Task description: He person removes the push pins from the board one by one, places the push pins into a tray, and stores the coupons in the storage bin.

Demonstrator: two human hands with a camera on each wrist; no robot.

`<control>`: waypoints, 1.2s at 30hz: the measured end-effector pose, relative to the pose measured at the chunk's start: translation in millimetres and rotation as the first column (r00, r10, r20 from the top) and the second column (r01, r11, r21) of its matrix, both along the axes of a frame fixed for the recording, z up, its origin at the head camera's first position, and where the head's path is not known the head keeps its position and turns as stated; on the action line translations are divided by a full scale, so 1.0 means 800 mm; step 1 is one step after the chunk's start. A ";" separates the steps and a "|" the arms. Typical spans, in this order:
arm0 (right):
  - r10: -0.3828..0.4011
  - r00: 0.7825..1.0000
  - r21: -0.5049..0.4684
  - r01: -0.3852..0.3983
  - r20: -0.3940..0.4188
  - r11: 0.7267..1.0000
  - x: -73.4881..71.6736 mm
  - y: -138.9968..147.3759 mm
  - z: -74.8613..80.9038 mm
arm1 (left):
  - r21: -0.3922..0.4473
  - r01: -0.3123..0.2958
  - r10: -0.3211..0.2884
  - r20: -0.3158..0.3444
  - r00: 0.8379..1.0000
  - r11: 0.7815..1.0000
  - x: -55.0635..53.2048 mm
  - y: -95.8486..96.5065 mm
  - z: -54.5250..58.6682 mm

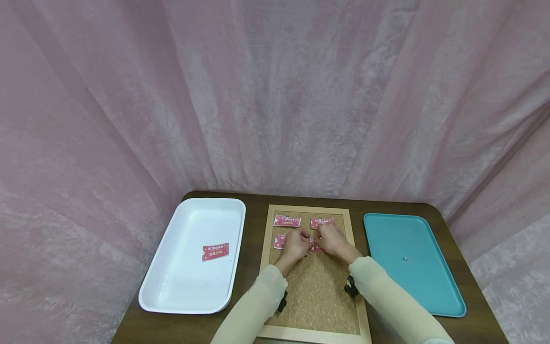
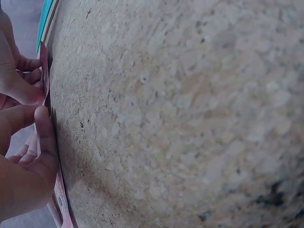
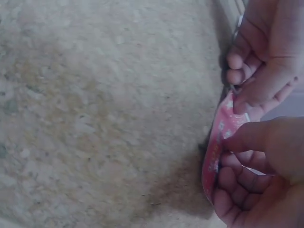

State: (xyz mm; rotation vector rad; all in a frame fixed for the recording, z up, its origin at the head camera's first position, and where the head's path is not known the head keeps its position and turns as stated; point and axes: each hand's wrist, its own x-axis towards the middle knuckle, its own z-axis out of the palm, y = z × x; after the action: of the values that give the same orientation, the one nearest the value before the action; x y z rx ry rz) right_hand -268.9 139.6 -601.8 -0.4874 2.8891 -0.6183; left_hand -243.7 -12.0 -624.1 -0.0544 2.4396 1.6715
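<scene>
A cork board (image 1: 315,291) in a pale wood frame lies flat on the dark table. Three red tickets are fixed to it: two along the top (image 1: 287,220) (image 1: 322,222) and one partly hidden under my left hand (image 1: 280,241). A further red ticket (image 1: 317,247) sits between my hands. My left hand (image 1: 306,244) and my right hand (image 1: 321,239) both pinch it against the board. In the right wrist view the red ticket (image 3: 217,142) curls up off the cork between the fingers (image 3: 247,137). In the left wrist view my thumb (image 2: 45,128) presses its edge.
A white tray (image 1: 172,286) at the left holds one red ticket (image 1: 215,251). A teal tray (image 1: 429,286) at the right carries a small pin (image 1: 405,259). Pink curtains close in the table on all sides. The lower half of the cork board is bare.
</scene>
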 end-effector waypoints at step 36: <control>0.056 0.954 -0.477 0.095 0.293 0.873 -0.003 0.045 0.003 | 0.013 -0.008 0.008 0.003 1.000 1.000 0.006 0.001 0.006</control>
State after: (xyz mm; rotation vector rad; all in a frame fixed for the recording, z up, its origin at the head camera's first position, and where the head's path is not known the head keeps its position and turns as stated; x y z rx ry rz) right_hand -271.5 175.9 -599.5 -0.3767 2.4368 -1.3163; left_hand -239.2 -11.5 -619.6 -0.0644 2.4292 1.6898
